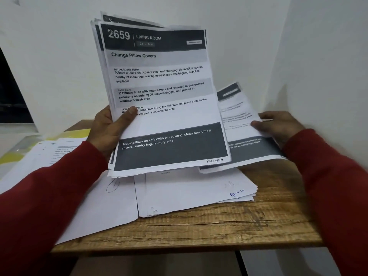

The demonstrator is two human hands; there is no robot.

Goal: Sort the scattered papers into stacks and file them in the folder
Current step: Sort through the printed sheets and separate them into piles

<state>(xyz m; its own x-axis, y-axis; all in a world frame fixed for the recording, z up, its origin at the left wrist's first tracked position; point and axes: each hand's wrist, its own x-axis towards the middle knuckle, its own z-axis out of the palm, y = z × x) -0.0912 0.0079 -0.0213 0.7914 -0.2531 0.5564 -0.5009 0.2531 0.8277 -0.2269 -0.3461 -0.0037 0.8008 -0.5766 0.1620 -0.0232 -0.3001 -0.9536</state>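
Note:
My left hand [108, 128] grips a stack of printed sheets [159, 86] upright above the table; its top sheet reads "Change Pillow Covers" and "Page No: 4". My right hand [278, 126] pinches the right edge of a single printed sheet [243, 124], which tilts behind and to the right of the stack. Below them, blank-side-up papers [191, 192] lie on the wooden table [219, 226], one marked "Pg No 12". A clear folder with yellow parts [23, 152] lies at the far left with more sheets [59, 150] on it.
White walls close in behind and on the right. The table's front edge runs across the lower frame, with floor below it. A dark panel [12, 96] stands at the far left. Both forearms wear red sleeves.

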